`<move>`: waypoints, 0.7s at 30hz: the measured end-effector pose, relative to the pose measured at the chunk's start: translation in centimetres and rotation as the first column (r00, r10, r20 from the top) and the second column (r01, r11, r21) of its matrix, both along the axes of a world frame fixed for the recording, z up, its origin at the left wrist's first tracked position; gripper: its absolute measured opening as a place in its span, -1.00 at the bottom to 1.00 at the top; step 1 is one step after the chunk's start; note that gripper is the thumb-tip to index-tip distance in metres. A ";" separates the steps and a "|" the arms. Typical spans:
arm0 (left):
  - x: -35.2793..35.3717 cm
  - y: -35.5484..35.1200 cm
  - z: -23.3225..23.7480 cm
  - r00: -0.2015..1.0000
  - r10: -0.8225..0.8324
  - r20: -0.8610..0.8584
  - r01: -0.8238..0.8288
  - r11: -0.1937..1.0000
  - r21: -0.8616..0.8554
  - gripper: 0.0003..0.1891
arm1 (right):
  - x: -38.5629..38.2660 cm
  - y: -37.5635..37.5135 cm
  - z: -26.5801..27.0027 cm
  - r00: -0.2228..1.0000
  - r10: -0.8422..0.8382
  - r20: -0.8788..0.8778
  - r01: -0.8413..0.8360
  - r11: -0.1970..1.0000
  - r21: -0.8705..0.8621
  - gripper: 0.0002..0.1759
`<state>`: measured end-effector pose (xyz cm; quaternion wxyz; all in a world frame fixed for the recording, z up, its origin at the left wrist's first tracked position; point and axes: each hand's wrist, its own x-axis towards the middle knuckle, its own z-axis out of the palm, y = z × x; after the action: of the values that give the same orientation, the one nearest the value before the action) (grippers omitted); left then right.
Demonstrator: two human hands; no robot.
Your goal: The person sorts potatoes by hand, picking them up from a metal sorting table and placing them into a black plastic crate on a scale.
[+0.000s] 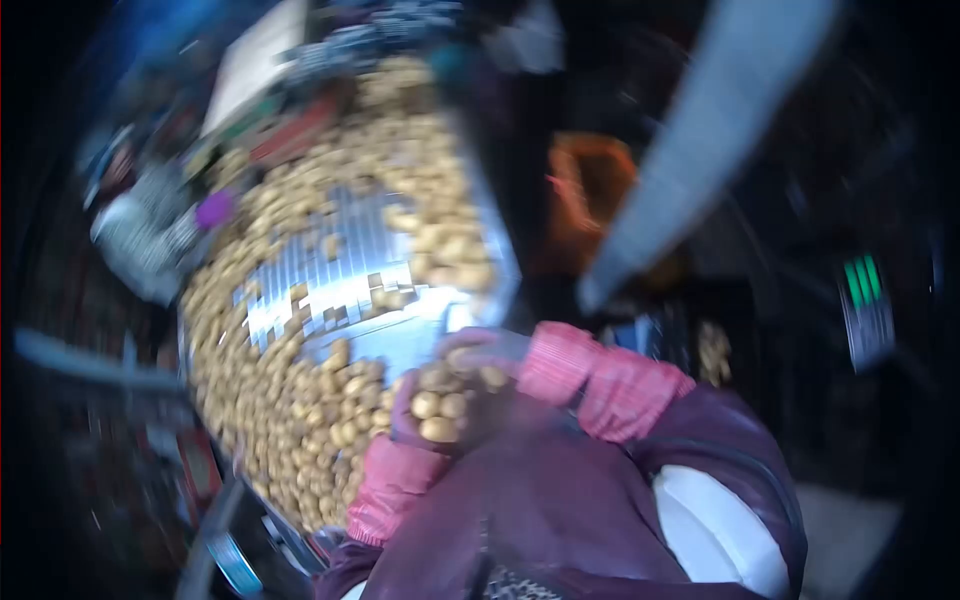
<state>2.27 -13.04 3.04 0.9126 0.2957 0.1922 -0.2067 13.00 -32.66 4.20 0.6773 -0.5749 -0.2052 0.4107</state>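
Many round, yellowish potato-like items (300,410) cover a metal sorting table (400,345) in front of me. Close to my body, at the table's near edge, both hands cup a cluster of these items (438,405) between them. My left hand (408,410), below a pink cuff, curves round the left side of the cluster. Around its far and right side bends my right hand (485,350), also in a pink cuff. Motion blur smears the fingers of both hands.
Across the table at the left, a person in a grey top (150,235) has a purple-gloved hand (214,209) over the pile. An orange-rimmed container (595,170) and a slanted grey beam (700,140) are at the right. A green-lit device (867,310) hangs far right.
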 end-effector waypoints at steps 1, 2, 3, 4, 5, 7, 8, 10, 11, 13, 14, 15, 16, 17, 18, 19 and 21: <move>0.4 -2.1 2.5 0.999 -0.044 0.009 0.044 0.996 -0.083 -0.34 | 0.0 -1.1 -2.0 0.987 -0.035 0.156 0.039 0.999 -0.019 -0.46; 1.1 -2.7 2.3 0.986 -0.163 0.044 0.166 0.984 -0.070 -0.34 | -0.9 -3.1 0.4 0.991 -0.071 0.110 0.073 0.997 -0.015 -0.47; 1.7 -3.5 2.2 0.960 -0.269 0.078 0.274 0.960 -0.056 -0.34 | -1.2 -4.4 -0.5 0.993 -0.103 0.056 0.100 0.994 0.045 -0.49; 1.9 -5.8 3.8 0.957 -0.289 -0.022 0.288 0.957 -0.040 -0.35 | -2.2 -6.1 0.3 0.983 -0.183 -0.004 0.183 0.983 0.019 -0.49; 2.1 -7.7 5.3 0.950 -0.287 -0.120 0.288 0.958 -0.012 -0.36 | -2.9 -7.7 0.0 0.975 -0.222 0.009 0.221 0.974 0.042 -0.49; 3.0 -10.2 4.3 0.945 -0.299 -0.131 0.319 0.930 0.182 -0.38 | -3.7 -9.9 -3.1 0.952 -0.307 -0.025 0.307 0.942 0.135 -0.48; 3.7 -11.6 4.6 0.929 -0.345 -0.135 0.366 0.911 0.190 -0.37 | -4.2 -11.3 -3.8 0.926 -0.371 -0.067 0.377 0.914 0.151 -0.50; 4.8 -14.3 4.2 0.858 -0.509 -0.075 0.514 0.849 0.122 -0.38 | -5.2 -13.6 -5.0 0.875 -0.472 -0.103 0.483 0.850 0.211 -0.54; 5.4 -16.1 4.4 0.779 -0.627 0.020 0.616 0.770 0.168 -0.39 | -5.5 -15.4 -5.1 0.869 -0.487 -0.085 0.494 0.854 0.163 -0.52; 6.8 -19.3 3.3 0.627 -0.759 0.174 0.698 0.647 0.308 -0.41 | -6.7 -20.1 -3.1 0.862 -0.506 -0.040 0.507 0.860 0.057 -0.48; 7.5 -20.2 1.4 0.570 -0.790 0.225 0.692 0.610 0.387 -0.43 | -8.5 -21.9 0.6 0.805 -0.576 -0.142 0.588 0.807 0.061 -0.52; 8.2 -21.1 -0.5 0.511 -0.816 0.271 0.673 0.576 0.465 -0.46 | -9.4 -23.2 -0.1 0.745 -0.657 -0.115 0.667 0.739 0.098 -0.53; 8.3 -23.9 1.4 0.602 -0.786 0.141 0.767 0.618 0.171 -0.48 | -9.9 -24.5 -1.2 0.682 -0.727 -0.082 0.730 0.669 0.143 -0.54; 8.4 -26.4 2.5 0.644 -0.765 -0.017 0.756 0.640 -0.138 -0.50 | -10.4 -25.7 -2.1 0.613 -0.788 -0.053 0.781 0.595 0.191 -0.56; 8.7 -28.4 2.1 0.615 -0.788 0.024 0.779 0.602 -0.174 -0.51 | -11.2 -27.0 -1.8 0.567 -0.813 -0.131 0.820 0.543 0.178 -0.56; 9.1 -30.5 1.4 0.585 -0.808 0.068 0.801 0.562 -0.209 -0.52 | -11.9 -28.6 -1.2 0.515 -0.832 -0.206 0.857 0.490 0.161 -0.57; 8.9 -34.6 3.0 0.568 -0.816 -0.108 0.808 0.578 -0.111 -0.50 | -13.3 -31.9 -0.8 0.412 -0.875 -0.253 0.911 0.396 0.116 -0.56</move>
<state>11.17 -47.66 5.99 0.7061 0.3123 0.0968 -0.6281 -0.25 -64.56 3.36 0.8675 -0.4772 0.1405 -0.0026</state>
